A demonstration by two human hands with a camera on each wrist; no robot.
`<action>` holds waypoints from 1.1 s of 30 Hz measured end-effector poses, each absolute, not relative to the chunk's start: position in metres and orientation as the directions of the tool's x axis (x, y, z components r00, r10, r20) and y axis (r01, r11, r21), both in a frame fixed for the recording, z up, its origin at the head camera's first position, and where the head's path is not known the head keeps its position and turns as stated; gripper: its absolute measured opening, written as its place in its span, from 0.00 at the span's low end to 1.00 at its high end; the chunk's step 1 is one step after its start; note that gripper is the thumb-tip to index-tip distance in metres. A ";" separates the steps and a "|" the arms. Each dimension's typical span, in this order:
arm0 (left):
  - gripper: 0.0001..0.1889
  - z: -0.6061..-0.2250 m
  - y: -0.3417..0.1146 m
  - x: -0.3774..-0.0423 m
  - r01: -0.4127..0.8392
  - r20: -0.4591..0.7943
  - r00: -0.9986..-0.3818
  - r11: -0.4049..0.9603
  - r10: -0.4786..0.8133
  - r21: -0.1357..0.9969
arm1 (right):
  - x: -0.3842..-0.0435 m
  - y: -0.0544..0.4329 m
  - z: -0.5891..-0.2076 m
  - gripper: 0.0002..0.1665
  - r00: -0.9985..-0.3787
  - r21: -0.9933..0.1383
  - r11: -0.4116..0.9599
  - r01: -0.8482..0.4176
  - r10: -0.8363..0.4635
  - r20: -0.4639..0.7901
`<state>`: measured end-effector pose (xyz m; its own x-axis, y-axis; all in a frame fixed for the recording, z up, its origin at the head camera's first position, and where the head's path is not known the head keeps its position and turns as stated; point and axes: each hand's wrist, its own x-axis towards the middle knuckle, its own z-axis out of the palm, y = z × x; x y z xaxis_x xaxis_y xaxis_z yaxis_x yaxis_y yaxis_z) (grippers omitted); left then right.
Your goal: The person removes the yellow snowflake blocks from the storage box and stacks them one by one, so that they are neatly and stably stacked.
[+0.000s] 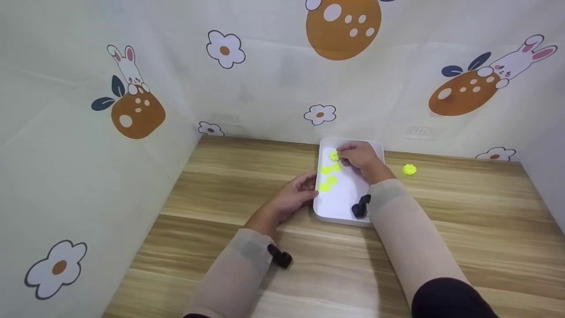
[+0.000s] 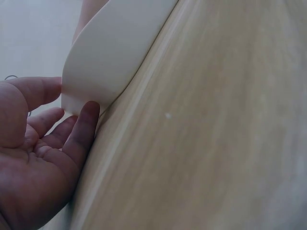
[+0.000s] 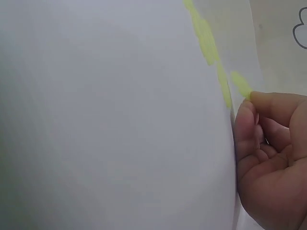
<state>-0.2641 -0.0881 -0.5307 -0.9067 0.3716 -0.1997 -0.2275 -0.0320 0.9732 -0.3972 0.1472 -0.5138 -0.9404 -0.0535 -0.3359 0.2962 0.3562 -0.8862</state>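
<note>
A white rectangular tray (image 1: pixel 340 201) lies on the wooden table. Over its far end, my right hand (image 1: pixel 359 157) pinches a small yellow flower-shaped piece (image 3: pixel 240 83) between thumb and finger. Several similar yellow pieces (image 1: pixel 331 180) lie flat along the tray's left side, close to one another. My left hand (image 1: pixel 291 198) is at the outside of the tray's left wall, its fingertips against the wall (image 2: pixel 108 52) and its fingers loosely bent. In the right wrist view, the curled fingers of the right hand (image 3: pixel 273 158) are just over the tray floor.
One more yellow flower piece (image 1: pixel 409 169) lies on the table (image 1: pixel 463 212) to the right of the tray. A patterned cloth wall (image 1: pixel 273 88) stands behind the table, with others at both sides. Black clips (image 1: pixel 280 256) stick out from both sleeves.
</note>
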 end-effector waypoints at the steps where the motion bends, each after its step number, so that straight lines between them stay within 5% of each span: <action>1: 0.37 -0.531 -0.088 -0.264 -0.227 -0.200 -0.907 -0.032 0.371 0.973 | -0.397 0.147 -0.514 0.15 -0.939 -0.888 0.348 0.301 -0.052 -0.339; 16: 0.36 -0.530 -0.087 -0.264 -0.242 -0.211 -0.904 -0.039 0.372 0.969 | -0.395 0.146 -0.492 0.16 -0.930 -0.905 0.241 0.350 -0.022 -0.366; 26: 0.36 -0.530 -0.087 -0.264 -0.233 -0.203 -0.908 -0.039 0.366 0.972 | -0.384 0.158 -0.454 0.19 -0.959 -0.947 0.177 0.266 -0.052 -0.279; 33: 0.36 -0.530 -0.087 -0.263 -0.222 -0.202 -0.913 -0.017 0.356 0.975 | -0.369 0.178 -0.435 0.19 -0.960 -0.936 0.230 0.267 -0.027 -0.280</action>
<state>-0.2634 -0.0873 -0.5301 -0.9125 0.3560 -0.2015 -0.2219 -0.0169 0.9749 -0.3686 0.1781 -0.4348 -0.9596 -0.0265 -0.2800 0.2667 0.2302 -0.9359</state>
